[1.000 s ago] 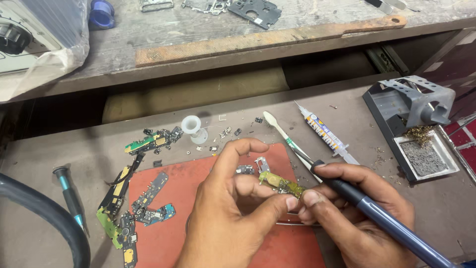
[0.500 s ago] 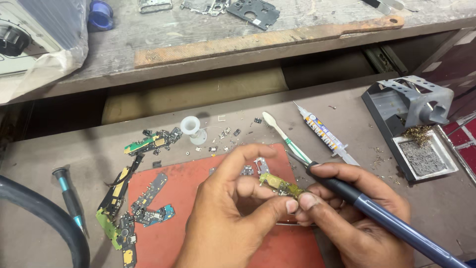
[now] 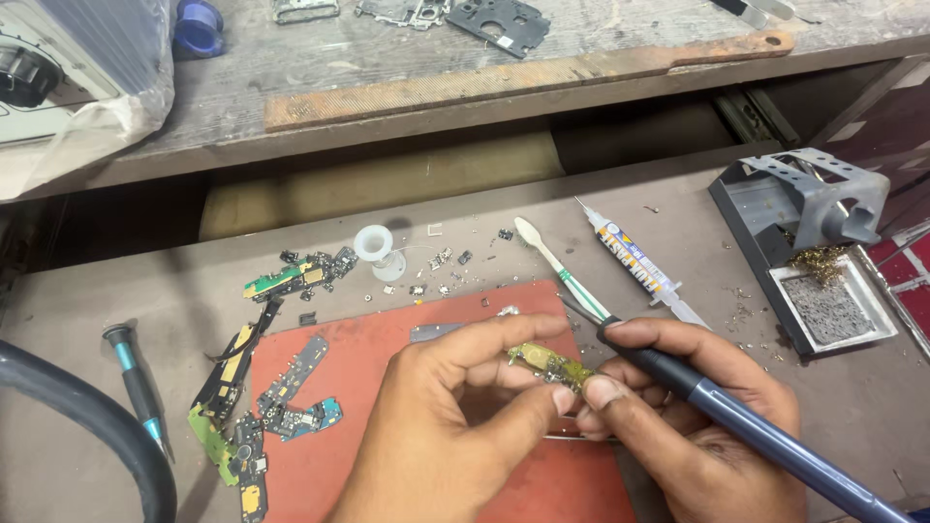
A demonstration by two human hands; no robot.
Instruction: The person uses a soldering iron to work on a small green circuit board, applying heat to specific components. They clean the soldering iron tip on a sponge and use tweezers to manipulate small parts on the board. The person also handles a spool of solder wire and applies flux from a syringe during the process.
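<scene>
My left hand (image 3: 455,426) pinches a small yellow-green circuit board (image 3: 550,364) between thumb and fingers, just above the red work mat (image 3: 339,426). My right hand (image 3: 697,426) grips a dark blue soldering iron (image 3: 756,426) like a pen, and its thumb and forefinger also touch the right end of the board. The iron's tip is hidden behind the fingers near the board. Both hands meet at the mat's right edge.
Several small circuit boards (image 3: 281,407) lie at the mat's left. A screwdriver (image 3: 136,387), a black hose (image 3: 87,426), a white solder spool (image 3: 376,250), a toothbrush (image 3: 562,266), a flux syringe (image 3: 639,266) and a soldering iron stand (image 3: 814,242) surround the mat. A raised shelf (image 3: 387,107) stands behind.
Both hands have shifted slightly while holding the small board. The soldering iron has tilted a little lower toward the board.
</scene>
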